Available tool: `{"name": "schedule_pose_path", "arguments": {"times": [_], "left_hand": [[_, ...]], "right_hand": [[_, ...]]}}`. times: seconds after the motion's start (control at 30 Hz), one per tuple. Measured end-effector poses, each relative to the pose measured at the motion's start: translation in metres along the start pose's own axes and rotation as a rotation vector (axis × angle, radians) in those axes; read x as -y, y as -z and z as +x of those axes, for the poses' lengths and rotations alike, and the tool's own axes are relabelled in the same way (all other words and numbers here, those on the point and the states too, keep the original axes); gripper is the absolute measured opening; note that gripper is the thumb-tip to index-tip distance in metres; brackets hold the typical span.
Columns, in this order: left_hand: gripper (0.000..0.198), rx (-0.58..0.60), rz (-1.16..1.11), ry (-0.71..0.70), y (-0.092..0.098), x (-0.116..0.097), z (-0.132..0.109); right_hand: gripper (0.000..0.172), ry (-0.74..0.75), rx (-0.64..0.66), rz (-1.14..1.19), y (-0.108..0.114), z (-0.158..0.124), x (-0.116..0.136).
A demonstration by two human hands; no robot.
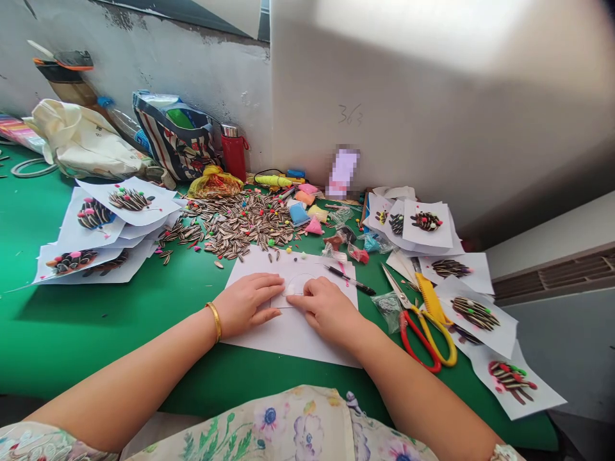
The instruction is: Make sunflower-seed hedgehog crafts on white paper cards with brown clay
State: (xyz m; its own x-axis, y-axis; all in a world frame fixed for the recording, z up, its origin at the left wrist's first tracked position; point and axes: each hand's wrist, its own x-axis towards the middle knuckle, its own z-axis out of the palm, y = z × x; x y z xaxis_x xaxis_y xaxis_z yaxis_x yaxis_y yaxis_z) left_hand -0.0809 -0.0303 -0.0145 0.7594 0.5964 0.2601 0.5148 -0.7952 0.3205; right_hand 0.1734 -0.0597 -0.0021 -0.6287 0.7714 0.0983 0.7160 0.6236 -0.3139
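A white paper sheet (pixel 283 336) lies before me with a smaller white piece on it. My left hand (pixel 250 301) rests flat on its left part, fingers stretched and thumb apart, holding nothing. Opposite it, my right hand (pixel 329 310) presses its index fingertip on a whitish patch (pixel 291 286) inside a thin drawn outline; its other fingers are partly bent. Whether that patch is clay or paper I cannot make out. A black pen (pixel 350 280) lies just beyond my right hand. Small dark and pale balls and two or three sunflower seeds sit near the sheet's far edge.
Sunflower seeds (pixel 240 221) are heaped behind the sheet, beside colored clay packets (pixel 298 213). Scissors (pixel 423 326) and a yellow utility knife (pixel 430 298) lie at right. Finished seed pictures (pixel 473 314) are stacked on both sides. A red bottle (pixel 234 153) and bags stand behind.
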Motion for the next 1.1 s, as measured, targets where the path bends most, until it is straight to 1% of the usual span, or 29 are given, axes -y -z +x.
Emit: {"name": "schedule_pose_path", "arguments": {"times": [0.4, 0.53, 0.63, 0.87, 0.97, 1.1], "left_hand": [[0.039, -0.001, 0.007, -0.004, -0.001, 0.001, 0.0], [0.041, 0.005, 0.031, -0.007, 0.0, -0.001, 0.0], [0.045, 0.023, 0.067, -0.034, -0.001, -0.002, 0.0], [0.043, 0.043, 0.137, -0.051, -0.002, -0.003, 0.001], [0.047, 0.062, 0.126, -0.031, 0.0, -0.004, 0.002], [0.052, 0.098, 0.135, -0.005, -0.001, -0.006, 0.003]], "right_hand": [[0.047, 0.008, 0.008, -0.087, -0.002, 0.001, 0.006], [0.049, 0.021, -0.029, -0.026, -0.002, 0.001, 0.0], [0.05, -0.017, -0.062, 0.013, 0.0, 0.0, -0.006], [0.051, -0.062, -0.002, -0.018, 0.003, 0.002, -0.003], [0.052, -0.084, -0.032, 0.044, 0.003, 0.003, -0.007], [0.052, -0.163, -0.083, 0.092, 0.003, 0.004, -0.014]]}}
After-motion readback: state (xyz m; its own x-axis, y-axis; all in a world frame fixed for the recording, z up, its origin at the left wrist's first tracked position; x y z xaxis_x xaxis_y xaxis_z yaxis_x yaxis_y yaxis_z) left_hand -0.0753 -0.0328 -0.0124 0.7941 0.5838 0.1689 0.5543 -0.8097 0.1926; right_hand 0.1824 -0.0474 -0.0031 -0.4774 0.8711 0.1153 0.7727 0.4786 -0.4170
